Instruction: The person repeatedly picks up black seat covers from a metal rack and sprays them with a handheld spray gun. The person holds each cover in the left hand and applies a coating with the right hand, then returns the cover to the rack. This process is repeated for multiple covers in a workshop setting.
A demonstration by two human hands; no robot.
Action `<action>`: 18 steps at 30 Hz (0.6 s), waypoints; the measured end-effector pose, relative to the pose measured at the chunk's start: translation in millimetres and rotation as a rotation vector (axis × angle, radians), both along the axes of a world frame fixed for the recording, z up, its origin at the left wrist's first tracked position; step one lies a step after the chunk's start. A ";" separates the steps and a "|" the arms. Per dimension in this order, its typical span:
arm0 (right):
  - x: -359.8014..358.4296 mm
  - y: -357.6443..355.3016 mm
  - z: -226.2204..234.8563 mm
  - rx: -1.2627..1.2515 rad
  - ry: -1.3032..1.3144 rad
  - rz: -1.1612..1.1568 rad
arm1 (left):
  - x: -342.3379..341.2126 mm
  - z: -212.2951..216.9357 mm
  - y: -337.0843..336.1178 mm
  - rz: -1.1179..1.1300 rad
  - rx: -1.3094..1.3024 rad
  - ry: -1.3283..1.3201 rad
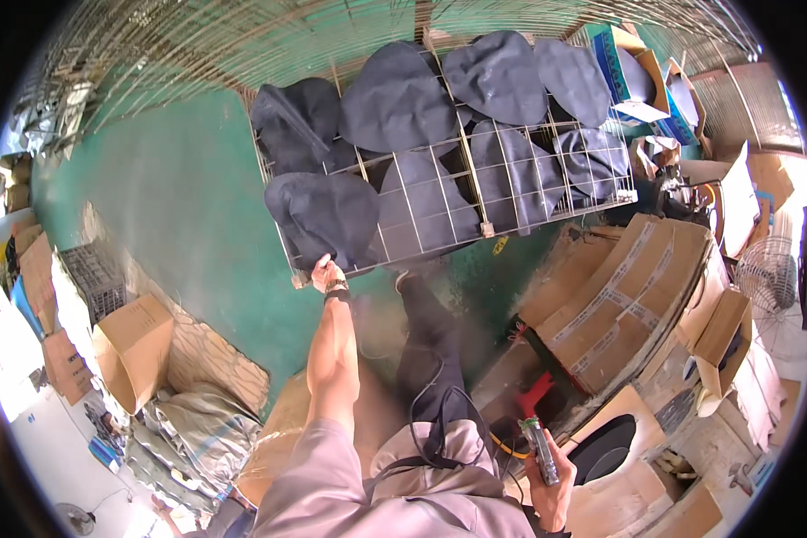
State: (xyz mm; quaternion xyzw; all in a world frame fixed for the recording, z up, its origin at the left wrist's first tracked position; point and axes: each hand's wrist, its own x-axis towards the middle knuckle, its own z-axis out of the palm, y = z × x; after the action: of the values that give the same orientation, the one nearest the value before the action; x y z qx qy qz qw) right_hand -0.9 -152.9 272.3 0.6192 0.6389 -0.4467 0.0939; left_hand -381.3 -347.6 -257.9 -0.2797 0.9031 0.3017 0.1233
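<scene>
Several dark sheets [323,213] lie just beyond the left hand [327,273] gripping their rack [487,230]; the right hand [556,484] clasps a tool [538,444].

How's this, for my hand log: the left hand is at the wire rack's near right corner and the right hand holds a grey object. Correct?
Not quite: in the head view, the left hand is at the near left corner of the wire rack. The right hand does hold a grey object.

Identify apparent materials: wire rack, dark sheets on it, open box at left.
Wire rack: probably metal, thin pale rods. Dark sheets: low sheen, perhaps rubber or coated fabric; soft creases fit either. Open box: likely cardboard, matte brown, flat panels.
</scene>
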 end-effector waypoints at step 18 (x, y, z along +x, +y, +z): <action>176.5 -112.5 78.0 0.560 0.073 -0.526 | 130.6 93.3 105.3 -0.782 0.541 -1.066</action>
State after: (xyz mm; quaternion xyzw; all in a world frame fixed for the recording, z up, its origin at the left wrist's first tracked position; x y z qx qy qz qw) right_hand 175.6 -265.4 350.4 0.7474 0.5584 -0.2853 -0.2196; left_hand -250.7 -242.3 -164.6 -0.0042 0.6475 0.2711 0.7122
